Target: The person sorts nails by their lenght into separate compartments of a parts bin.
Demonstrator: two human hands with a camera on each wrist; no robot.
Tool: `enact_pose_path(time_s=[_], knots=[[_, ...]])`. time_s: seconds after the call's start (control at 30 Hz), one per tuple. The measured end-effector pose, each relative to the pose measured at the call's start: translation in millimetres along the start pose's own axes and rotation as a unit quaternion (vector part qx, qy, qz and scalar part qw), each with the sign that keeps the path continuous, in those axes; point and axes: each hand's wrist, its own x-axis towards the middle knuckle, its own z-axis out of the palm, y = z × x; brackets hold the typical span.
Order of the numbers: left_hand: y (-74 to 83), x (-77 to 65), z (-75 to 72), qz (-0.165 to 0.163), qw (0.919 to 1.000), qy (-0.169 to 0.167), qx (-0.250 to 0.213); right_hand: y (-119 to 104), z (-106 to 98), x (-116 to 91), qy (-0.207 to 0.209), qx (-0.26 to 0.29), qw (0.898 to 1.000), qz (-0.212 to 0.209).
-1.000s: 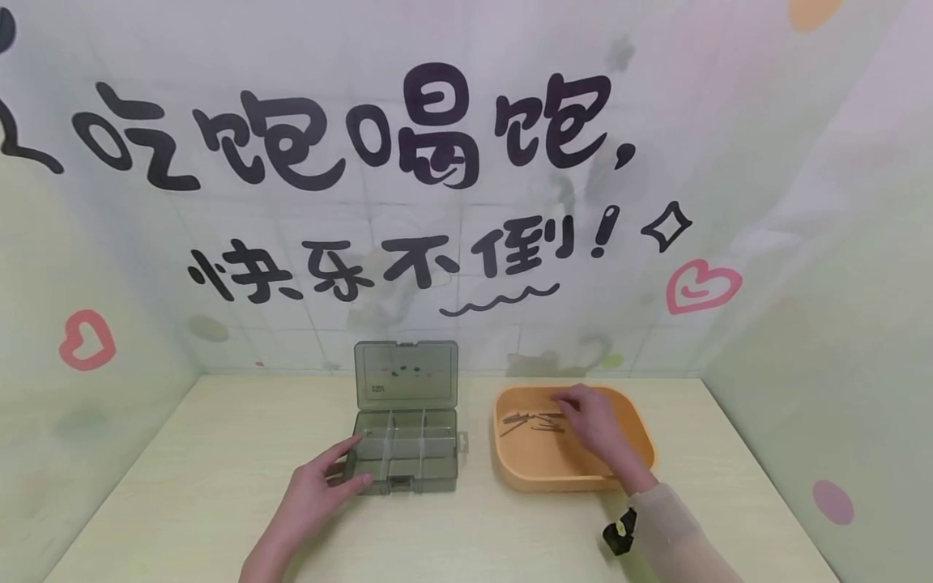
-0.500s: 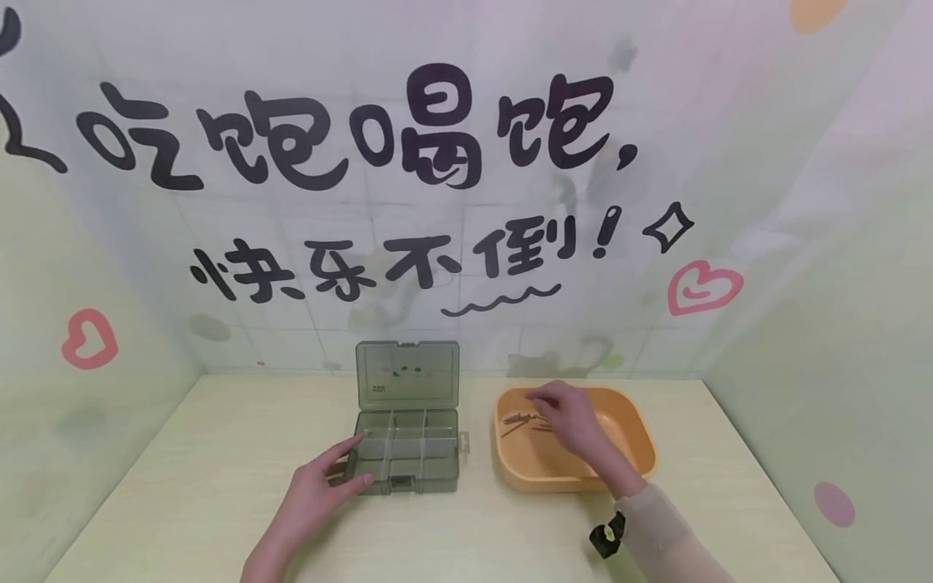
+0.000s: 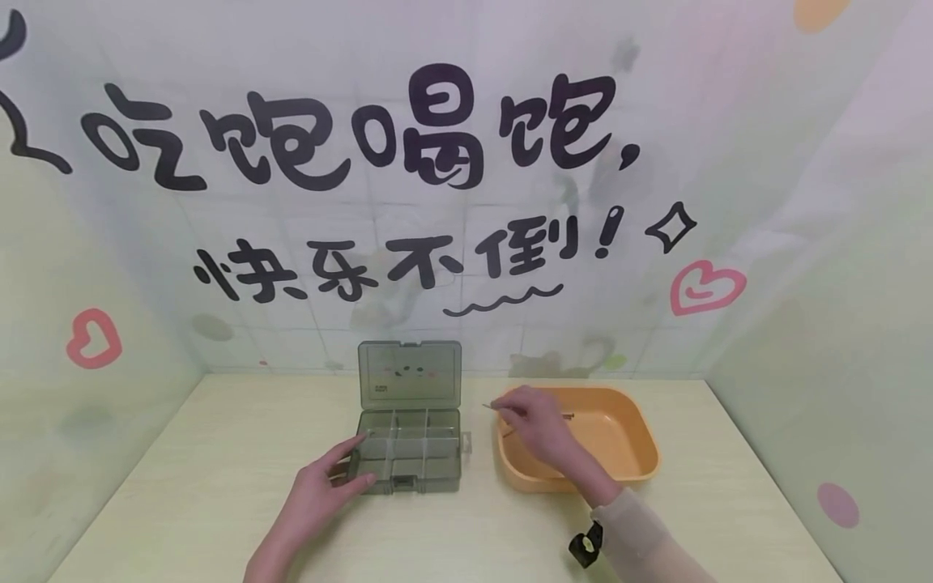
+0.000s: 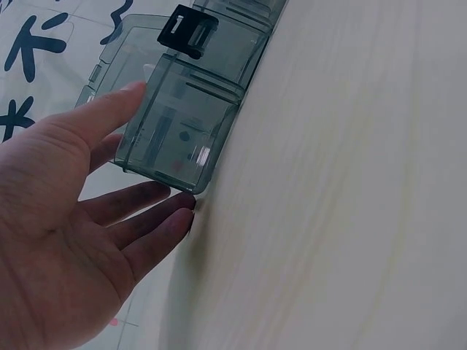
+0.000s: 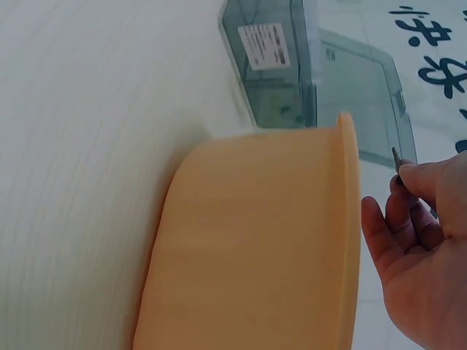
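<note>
A grey-green see-through divided box stands on the table with its lid raised at the back. My left hand holds its left end, thumb at the front corner and index finger on the left rim. Between the thumb and fingers of my right hand is a small screw, its threaded end sticking out. That hand is above the left rim of an orange tray. Several dark screws lie in the tray, partly hidden by the hand.
The pale wooden table meets a printed wall at the back, with side walls at left and right. A narrow strip of table separates box and tray. A black band piece hangs at the right wrist.
My right hand has moved left, from over the screws in the tray to its left rim, carrying a screw. My left hand and the box have stayed put.
</note>
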Motion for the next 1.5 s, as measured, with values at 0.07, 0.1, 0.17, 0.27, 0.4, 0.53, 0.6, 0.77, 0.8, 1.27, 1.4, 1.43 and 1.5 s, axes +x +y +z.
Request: enact_pose_path(time_s=[0.07,0.1,0.17,0.27,0.4,0.53,0.6,0.77,0.8,1.27,1.4,1.43,1.5], knots=[[0.0,0.2,0.1,-0.005,1.0,-0.003,0.001,-4.8,4.3,1.5,-0.008,-0.008,1.0,0.001],[-0.1,0.3,0.1,-0.008,1.0,-0.004,0.001,-7.5,6.4,2.2,-0.013,-0.007,1.0,0.0],[0.1,0.6,0.1,-0.012,0.9999,-0.006,0.002,-12.1,10.4,3.2,-0.026,0.0,1.0,0.0],[0.2,0.6,-0.1,-0.014,0.9999,-0.009,0.001,-18.7,15.3,3.1,-0.047,0.017,0.999,0.002],[0.4,0.3,-0.3,-0.017,0.9998,-0.012,-0.001,-26.0,22.9,2.7,-0.071,0.027,0.997,0.001],[-0.1,0.7,-0.4,-0.015,0.9998,-0.012,-0.001,-31.2,32.5,1.5,-0.098,0.015,0.995,-0.003],[-0.2,1.3,-0.4,-0.012,0.9999,-0.01,-0.001,-33.7,37.0,0.2,-0.109,0.0,0.994,-0.01],[-0.8,2.6,-0.1,-0.005,1.0,-0.007,0.002,-39.1,47.1,-0.9,-0.114,-0.027,0.993,-0.033],[-0.9,2.6,-0.1,-0.004,1.0,-0.007,0.003,-40.0,48.7,-0.9,-0.114,-0.03,0.992,-0.035],[-0.3,3.0,-0.4,0.006,0.9999,-0.009,0.006,-41.1,59.5,-6.1,-0.131,-0.077,0.985,-0.081],[-0.5,3.5,-0.5,0.012,0.9999,-0.008,0.007,-39.0,58.8,-6.6,-0.135,-0.055,0.986,-0.075],[-0.6,3.4,-0.5,0.012,0.9999,-0.008,0.008,-38.4,58.5,-6.8,-0.136,-0.051,0.987,-0.073],[-0.8,3.0,-0.5,0.011,0.9999,-0.008,0.008,-37.5,57.8,-7.2,-0.139,-0.037,0.987,-0.064]])
